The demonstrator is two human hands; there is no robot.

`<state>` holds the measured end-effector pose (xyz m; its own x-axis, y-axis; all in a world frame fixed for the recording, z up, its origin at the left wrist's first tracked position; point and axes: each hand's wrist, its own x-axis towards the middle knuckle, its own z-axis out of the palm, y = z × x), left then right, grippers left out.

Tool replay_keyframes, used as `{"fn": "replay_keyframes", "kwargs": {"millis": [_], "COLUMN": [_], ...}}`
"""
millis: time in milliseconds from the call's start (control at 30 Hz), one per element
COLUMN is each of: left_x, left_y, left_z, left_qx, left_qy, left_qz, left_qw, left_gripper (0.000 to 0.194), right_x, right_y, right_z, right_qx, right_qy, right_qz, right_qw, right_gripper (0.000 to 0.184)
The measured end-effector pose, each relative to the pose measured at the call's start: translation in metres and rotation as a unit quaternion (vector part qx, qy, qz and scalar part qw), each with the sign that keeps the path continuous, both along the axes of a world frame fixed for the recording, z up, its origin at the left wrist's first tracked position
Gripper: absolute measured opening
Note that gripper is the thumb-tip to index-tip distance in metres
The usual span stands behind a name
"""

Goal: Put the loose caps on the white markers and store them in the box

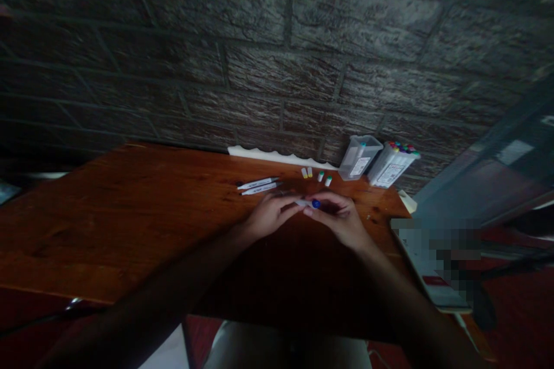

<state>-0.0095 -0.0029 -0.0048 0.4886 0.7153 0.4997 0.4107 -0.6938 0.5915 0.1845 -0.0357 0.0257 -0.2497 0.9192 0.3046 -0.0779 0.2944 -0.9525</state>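
Observation:
Over the wooden table, both of my hands are closed on one marker [306,203], white with a blue end. My left hand [272,212] pinches its body from the left. The fingers of my right hand [340,218] grip it near the blue end. Just beyond my left hand, two white markers [258,187] lie side by side on the table. Past the held marker are two white caps with yellow ends [307,173] and two with green ends [324,178].
A clear plastic box [359,158] holding a marker stands at the back right. Beside it is a second box [393,166] full of coloured markers. A white wavy-edged strip [281,157] lies along the brick wall [259,69]. The wooden table [130,213] stretches left.

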Motion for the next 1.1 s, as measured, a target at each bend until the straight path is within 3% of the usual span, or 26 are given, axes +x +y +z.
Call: {"fn": "replay_keyframes", "kwargs": {"millis": [133,267,367,467,567,800,1000,1100], "left_x": [0.001,0.000,0.000,0.000,-0.002,-0.008,-0.006,-0.004], "left_y": [-0.001,-0.001,0.001,0.004,0.007,0.014,0.011,0.008], "left_z": [0.002,0.005,0.008,0.011,0.013,0.018,0.020,0.020], "left_qx": [-0.001,-0.017,-0.070,-0.158,-0.227,-0.287,-0.336,-0.360], "left_qy": [-0.004,-0.048,-0.139,-0.226,-0.294,-0.428,-0.482,-0.476], "left_qz": [0.002,0.047,0.058,0.054,0.058,0.011,-0.065,-0.085], "left_qw": [1.000,0.998,0.986,0.960,0.926,0.857,0.806,0.798], "left_gripper": [0.025,0.026,0.028,0.031,0.036,0.038,0.038,0.039], "right_x": [0.002,0.015,0.030,0.039,0.038,0.025,0.021,0.013], "right_y": [0.000,0.011,0.025,0.034,0.033,0.023,0.018,0.013], "right_z": [0.003,0.006,0.003,-0.001,-0.002,-0.001,-0.009,-0.013], "right_qx": [0.009,0.002,-0.029,-0.040,-0.041,-0.064,-0.166,-0.151], "right_qy": [-0.003,-0.007,0.048,0.091,0.072,-0.083,-0.159,-0.190], "right_qz": [-0.003,-0.070,-0.124,-0.133,-0.115,-0.007,0.085,0.149], "right_qw": [1.000,0.998,0.991,0.986,0.990,0.995,0.969,0.959], "right_gripper": [0.022,0.016,0.016,0.018,0.016,0.026,0.037,0.029]}}
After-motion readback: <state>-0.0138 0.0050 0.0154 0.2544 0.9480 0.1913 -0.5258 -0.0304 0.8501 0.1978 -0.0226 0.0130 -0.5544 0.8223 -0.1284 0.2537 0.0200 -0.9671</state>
